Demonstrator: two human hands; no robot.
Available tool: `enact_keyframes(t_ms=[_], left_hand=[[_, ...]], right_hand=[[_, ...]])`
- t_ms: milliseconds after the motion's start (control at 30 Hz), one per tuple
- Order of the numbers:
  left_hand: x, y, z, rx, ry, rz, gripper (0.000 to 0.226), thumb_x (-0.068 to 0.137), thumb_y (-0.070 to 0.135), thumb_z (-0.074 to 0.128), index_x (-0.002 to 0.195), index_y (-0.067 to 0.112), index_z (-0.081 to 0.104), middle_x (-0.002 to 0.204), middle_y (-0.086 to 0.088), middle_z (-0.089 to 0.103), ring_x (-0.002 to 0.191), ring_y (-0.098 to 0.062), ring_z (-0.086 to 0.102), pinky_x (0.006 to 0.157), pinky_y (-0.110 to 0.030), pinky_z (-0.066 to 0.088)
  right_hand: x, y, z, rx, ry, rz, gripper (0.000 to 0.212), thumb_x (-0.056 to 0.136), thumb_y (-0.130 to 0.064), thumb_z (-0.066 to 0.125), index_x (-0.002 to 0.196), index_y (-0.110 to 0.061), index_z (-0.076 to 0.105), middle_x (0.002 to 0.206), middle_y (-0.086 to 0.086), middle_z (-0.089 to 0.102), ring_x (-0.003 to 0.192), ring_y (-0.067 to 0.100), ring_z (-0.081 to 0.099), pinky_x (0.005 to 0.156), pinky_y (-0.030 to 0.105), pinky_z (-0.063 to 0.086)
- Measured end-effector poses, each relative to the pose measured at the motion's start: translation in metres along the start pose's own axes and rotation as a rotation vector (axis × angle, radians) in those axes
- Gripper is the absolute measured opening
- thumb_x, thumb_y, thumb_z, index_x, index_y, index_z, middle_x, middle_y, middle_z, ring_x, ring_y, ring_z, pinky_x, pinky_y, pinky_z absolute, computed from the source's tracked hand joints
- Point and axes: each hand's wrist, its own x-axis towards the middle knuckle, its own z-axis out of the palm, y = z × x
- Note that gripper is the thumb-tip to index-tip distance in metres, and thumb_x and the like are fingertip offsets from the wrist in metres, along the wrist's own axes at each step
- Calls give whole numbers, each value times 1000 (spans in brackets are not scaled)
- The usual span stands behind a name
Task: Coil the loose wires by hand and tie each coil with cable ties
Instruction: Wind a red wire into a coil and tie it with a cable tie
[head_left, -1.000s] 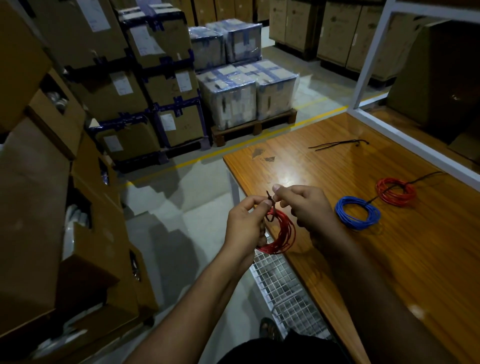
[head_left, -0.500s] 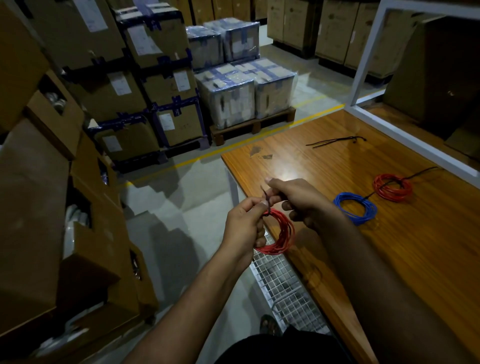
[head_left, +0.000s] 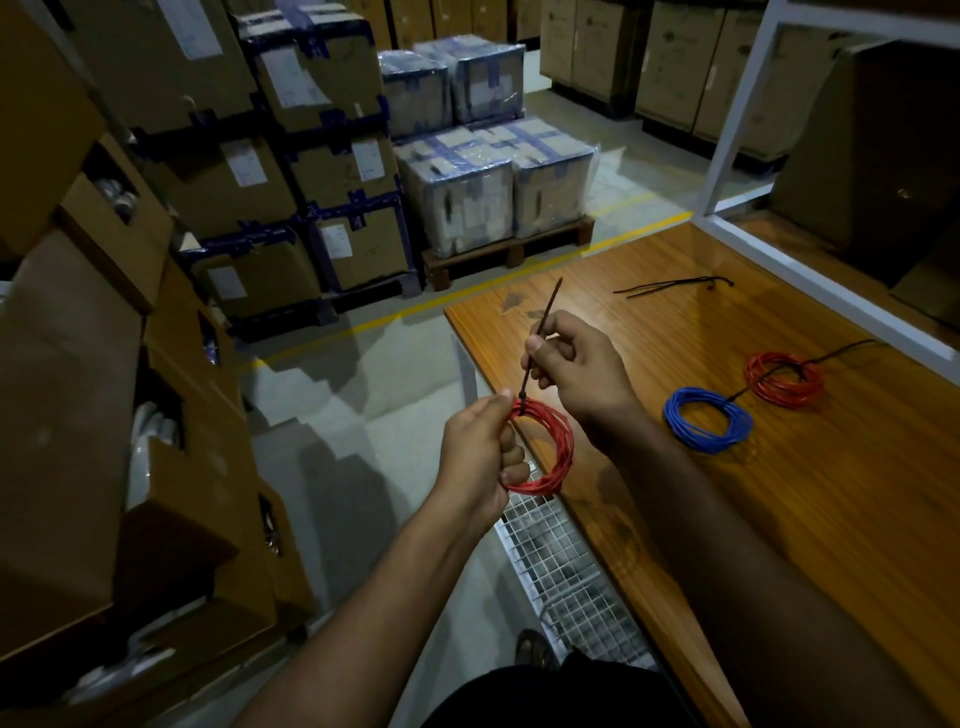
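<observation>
Holding one red coil (head_left: 548, 447), two tied coils (head_left: 709, 426) on table (head_left: 779, 519)

Red coil (head_left: 558, 447): its left arc disappears inside the left hand (head_left: 480, 452); the turns cannot be counted.
Cable tie (head_left: 540, 332): its middle is covered by the right hand's (head_left: 576, 379) grip; its head at the coil is too small to make out.
Spare ties (head_left: 675, 285): a dark, thin bundle; number unclear.
Counter (head_left: 779, 519): cut off by the right and bottom edges.
Box labels (head_left: 244, 166): print too blurred to read.
</observation>
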Motion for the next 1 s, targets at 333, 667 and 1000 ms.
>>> enact_keyframes(t_ms=[333,667,1000], left_hand=[[-6,-2,12,59,24,-58,24,103,18,52,80,13,53,47,5,26,36,-6,22,38,-17,17],[11,-13,32,124,-70,-38,22,103,25,54,84,12,54,51,4,28,39,-8,25,39,-20,19],[26,-39,91,135,-349,-265,19,105,25,48,88,16,53,48,8,23,37,-6,17,36,-18,18]], right_hand=[[-2,1,-7,-202,154,-65,7,95,-17,63,88,-17,62,71,-3,71,65,2,65,65,29,52],[-35,-8,-39,-82,176,-151,3,93,-18,68,90,-16,66,79,1,73,72,12,68,66,33,55],[-90,37,-124,-169,17,186,23,96,-32,62,117,-24,65,74,-2,68,55,3,54,51,23,41]])
